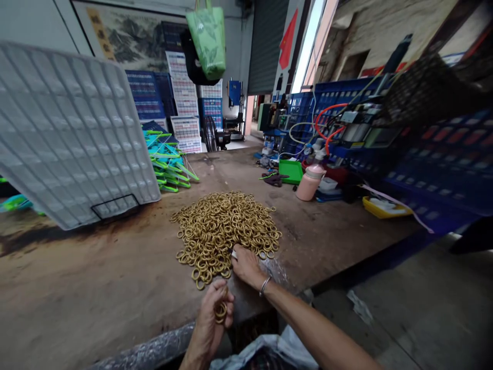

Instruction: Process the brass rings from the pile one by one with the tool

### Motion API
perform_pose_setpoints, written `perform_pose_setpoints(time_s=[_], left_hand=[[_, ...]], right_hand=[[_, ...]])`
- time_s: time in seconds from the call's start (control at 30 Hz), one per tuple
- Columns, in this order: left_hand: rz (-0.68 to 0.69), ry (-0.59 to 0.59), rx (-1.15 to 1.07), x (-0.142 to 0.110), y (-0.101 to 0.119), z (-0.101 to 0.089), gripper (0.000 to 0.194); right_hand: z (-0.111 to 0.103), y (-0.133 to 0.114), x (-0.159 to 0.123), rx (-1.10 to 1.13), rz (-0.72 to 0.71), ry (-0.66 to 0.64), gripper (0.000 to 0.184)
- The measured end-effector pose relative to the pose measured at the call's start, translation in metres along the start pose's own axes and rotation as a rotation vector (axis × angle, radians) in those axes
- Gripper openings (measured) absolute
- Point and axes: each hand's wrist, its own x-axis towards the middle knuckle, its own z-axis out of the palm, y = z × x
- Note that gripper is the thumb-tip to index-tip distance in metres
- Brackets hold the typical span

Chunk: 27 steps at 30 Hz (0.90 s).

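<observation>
A large heap of brass-coloured rings (227, 221) lies loose on the brown worktable (142, 288). My left hand (213, 311) is turned palm up at the heap's near side, its fingers curled round a few metal rings (220, 312). At the near right edge of the heap, my right hand (246, 266) reaches in palm down with its fingers bent together. Something small and white shows at those fingertips; whether it is a tool or a finger wrap I cannot tell. A bracelet (265, 285) circles the right wrist.
A pale ribbed panel (77, 133) stands at the left, beside green and blue hangers (169, 159). To the right are a pink bottle (309, 182), a green tray (290, 171), a yellow tray (385, 207) and blue crates (442, 164). A green bag (208, 43) hangs above.
</observation>
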Motion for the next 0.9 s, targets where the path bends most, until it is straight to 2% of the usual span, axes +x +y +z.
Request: perform_pose_setpoints(time_s=[0.1,0.23,0.4,0.5,0.63,0.73,0.83,0.9], left_hand=[[-0.067,0.005,-0.095,0.002,0.002,-0.001,0.038],[-0.122,0.062,-0.181,0.004,0.004,-0.002,0.025],[-0.135,0.102,-0.184,0.007,0.004,-0.004,0.017],[-0.113,0.060,-0.148,0.008,0.004,-0.003,0.019],[-0.061,0.024,-0.051,0.010,0.004,0.003,0.029],[0.069,0.011,0.093,0.014,0.003,0.006,0.033],[0.211,0.039,0.295,0.018,0.004,0.009,0.032],[0.260,0.058,0.421,0.019,0.006,0.011,0.033]], right_hand=[[0.000,0.002,0.000,0.004,-0.006,-0.005,0.014],[0.000,0.017,-0.005,0.005,-0.040,0.027,0.014],[-0.004,0.036,-0.011,0.102,-0.002,0.022,0.009],[-0.005,0.042,-0.012,0.288,0.017,0.042,0.009],[-0.005,0.045,-0.014,0.656,0.034,0.025,0.010],[-0.007,0.043,-0.019,0.887,0.124,-0.066,0.010],[-0.011,0.038,-0.025,1.110,0.218,-0.238,0.015],[-0.016,0.034,-0.029,1.219,0.230,-0.339,0.018]])
